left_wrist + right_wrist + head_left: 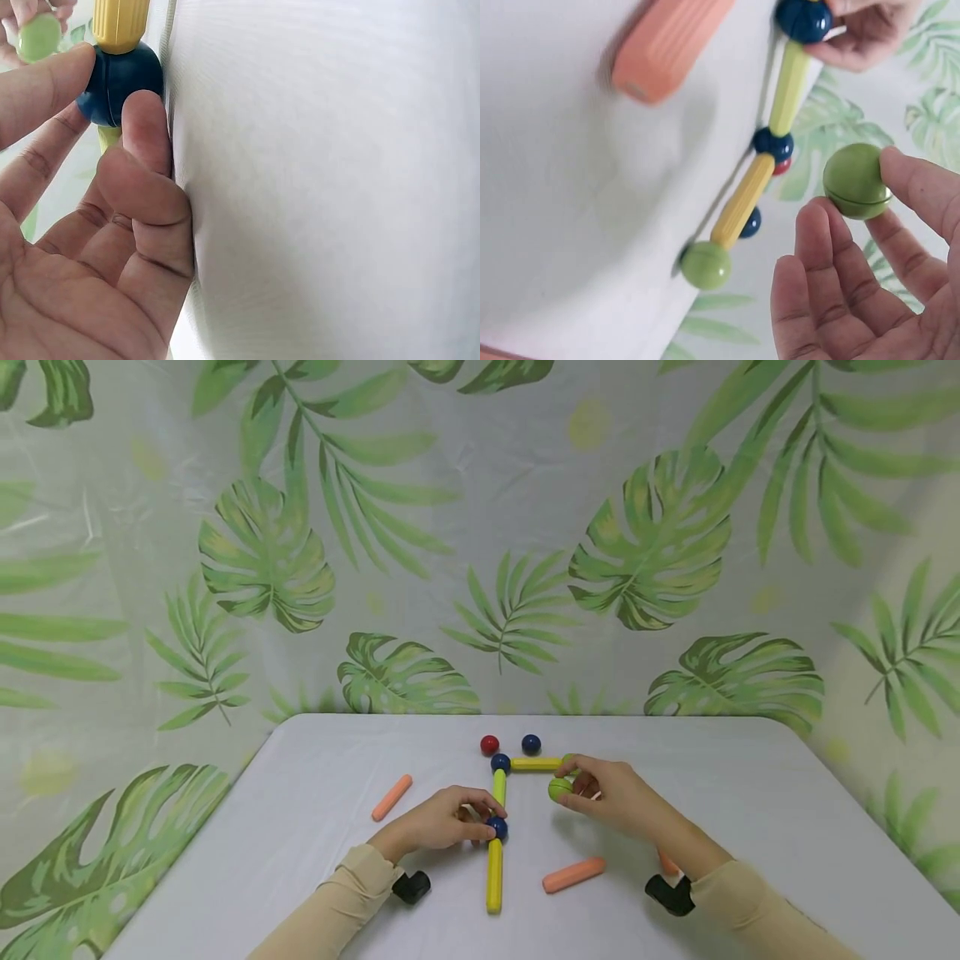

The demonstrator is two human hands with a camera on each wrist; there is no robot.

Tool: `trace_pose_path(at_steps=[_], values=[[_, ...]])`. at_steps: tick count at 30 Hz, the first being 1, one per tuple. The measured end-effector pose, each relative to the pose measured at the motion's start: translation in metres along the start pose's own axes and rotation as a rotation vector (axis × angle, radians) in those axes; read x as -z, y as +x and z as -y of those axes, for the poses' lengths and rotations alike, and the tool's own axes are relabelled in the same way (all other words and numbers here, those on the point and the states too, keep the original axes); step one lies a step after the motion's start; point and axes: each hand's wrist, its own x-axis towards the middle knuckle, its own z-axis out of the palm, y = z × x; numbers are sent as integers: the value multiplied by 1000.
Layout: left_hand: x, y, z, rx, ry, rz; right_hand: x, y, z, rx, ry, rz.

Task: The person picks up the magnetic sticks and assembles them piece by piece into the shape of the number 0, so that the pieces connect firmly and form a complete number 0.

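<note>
My left hand pinches a dark blue ball between thumb and fingers, low against the white tabletop. A yellow ribbed stick runs from this ball toward me, and a light green stick runs away to a second blue ball. From there another yellow stick leads right to a green ball, partly hidden by my right hand in the head view. That right hand holds a loose green ball between thumb and fingertips, above the table and apart from the joined pieces.
Behind the joined pieces sit a red ball and a blue ball. Orange sticks lie around: one to the left, one in front, and one partly under the right forearm. A leaf-patterned curtain hangs behind.
</note>
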Motion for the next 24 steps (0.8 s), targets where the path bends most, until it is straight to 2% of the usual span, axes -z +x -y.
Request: trace_pose_path(at_steps=[7, 18, 24], values=[[0, -1, -3, -3, -23, -4, -15, -17, 14, 11, 63, 84], [2, 0, -3, -6, 0, -8, -43, -37, 31, 64, 203, 246], [2, 1, 0, -14, 12, -11, -57, -46, 38, 41, 246, 303]])
